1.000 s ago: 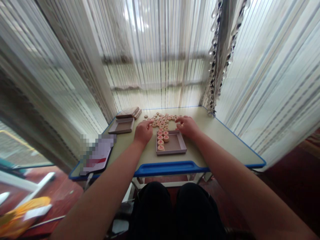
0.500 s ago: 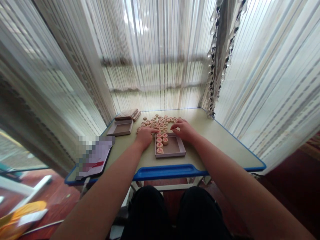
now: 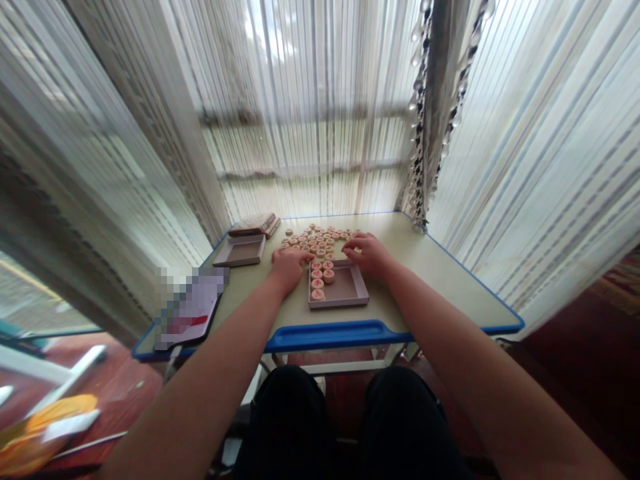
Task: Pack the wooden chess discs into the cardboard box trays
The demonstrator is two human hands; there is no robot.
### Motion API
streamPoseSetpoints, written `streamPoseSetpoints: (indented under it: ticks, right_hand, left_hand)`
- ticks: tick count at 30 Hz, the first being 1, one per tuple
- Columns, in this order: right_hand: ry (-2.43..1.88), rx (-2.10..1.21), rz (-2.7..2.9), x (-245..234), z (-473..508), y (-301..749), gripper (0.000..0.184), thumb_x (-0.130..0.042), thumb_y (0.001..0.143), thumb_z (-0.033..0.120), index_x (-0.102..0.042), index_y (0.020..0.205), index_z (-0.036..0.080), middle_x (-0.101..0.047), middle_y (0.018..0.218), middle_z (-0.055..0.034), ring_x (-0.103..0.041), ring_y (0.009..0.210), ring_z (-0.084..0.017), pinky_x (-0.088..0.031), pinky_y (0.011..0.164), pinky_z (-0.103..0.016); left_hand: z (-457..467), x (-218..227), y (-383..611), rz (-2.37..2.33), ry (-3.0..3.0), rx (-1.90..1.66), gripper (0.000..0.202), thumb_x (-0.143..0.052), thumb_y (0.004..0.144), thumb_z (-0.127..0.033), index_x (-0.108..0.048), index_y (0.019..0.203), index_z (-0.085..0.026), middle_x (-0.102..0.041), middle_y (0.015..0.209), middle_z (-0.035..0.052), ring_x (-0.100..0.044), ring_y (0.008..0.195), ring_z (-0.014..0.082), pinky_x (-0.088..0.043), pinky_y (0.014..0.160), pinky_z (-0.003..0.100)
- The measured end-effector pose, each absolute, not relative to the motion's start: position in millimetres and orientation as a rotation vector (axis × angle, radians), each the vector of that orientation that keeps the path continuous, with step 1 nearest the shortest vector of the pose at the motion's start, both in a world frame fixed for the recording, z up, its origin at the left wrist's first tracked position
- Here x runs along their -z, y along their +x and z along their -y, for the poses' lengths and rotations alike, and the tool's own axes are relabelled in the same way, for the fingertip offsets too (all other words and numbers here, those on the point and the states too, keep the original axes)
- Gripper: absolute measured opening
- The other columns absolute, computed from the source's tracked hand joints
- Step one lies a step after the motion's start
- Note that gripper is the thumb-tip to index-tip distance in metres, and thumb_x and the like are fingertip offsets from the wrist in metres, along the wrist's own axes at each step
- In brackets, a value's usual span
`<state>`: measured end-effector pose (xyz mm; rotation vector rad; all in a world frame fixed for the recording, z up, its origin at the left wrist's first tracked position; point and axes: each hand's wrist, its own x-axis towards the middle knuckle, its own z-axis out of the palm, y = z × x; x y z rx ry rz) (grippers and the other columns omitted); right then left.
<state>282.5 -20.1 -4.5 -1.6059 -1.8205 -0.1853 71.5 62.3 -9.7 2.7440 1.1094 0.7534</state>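
Observation:
A loose pile of round wooden Chinese chess pieces lies on the table beyond a shallow open box. Inside the box, several pieces with red characters stand in two columns along its left side. At the pile's near left edge rests my left hand, fingers apart over the pieces and holding none that I can see. My right hand is by the pile's right edge, just past the box's far right corner. Its thumb and fingers are apart, and no piece shows between them.
A second shallow box or lid sits at the left, in front of a folded brown board-like stack. A tablet with a cable lies at the table's left edge. The table has a blue rim; curtains hang behind it.
My left index finger has drawn back from the box's far left corner toward the pile. The right hand stays nearly in place. The whole view has shifted slightly.

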Motion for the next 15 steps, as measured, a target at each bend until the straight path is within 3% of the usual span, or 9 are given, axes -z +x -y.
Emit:
streamPoseSetpoints:
  ticks: [8, 15]
  right_hand:
    - [-1.632, 0.200, 1.829, 2.4, 22.5, 281.3, 0.018, -0.053, 0.076, 0.029, -0.068, 0.077, 0.019, -0.060, 0.074, -0.0040, -0.048, 0.072, -0.016, -0.038, 0.073, -0.029]
    - [-1.638, 0.196, 1.806, 2.3, 22.5, 282.1, 0.017, -0.054, 0.075, 0.029, -0.068, 0.075, 0.019, -0.060, 0.073, -0.0034, -0.048, 0.072, -0.016, -0.037, 0.072, -0.029]
  left_hand:
    - [-60.9, 6.5, 72.3, -1.162, 2.727, -0.725, 0.039, -0.041, 0.065, -0.007, -0.068, 0.086, -0.025, -0.068, 0.097, 0.0039, -0.051, 0.109, 0.0206, -0.021, 0.095, 0.044]
    - [-57.1, 4.0, 70.7, -1.157, 2.710, -0.782, 0.030, -0.040, 0.072, -0.015, -0.068, 0.081, -0.025, -0.069, 0.091, 0.0040, -0.056, 0.096, 0.0217, -0.024, 0.089, 0.043]
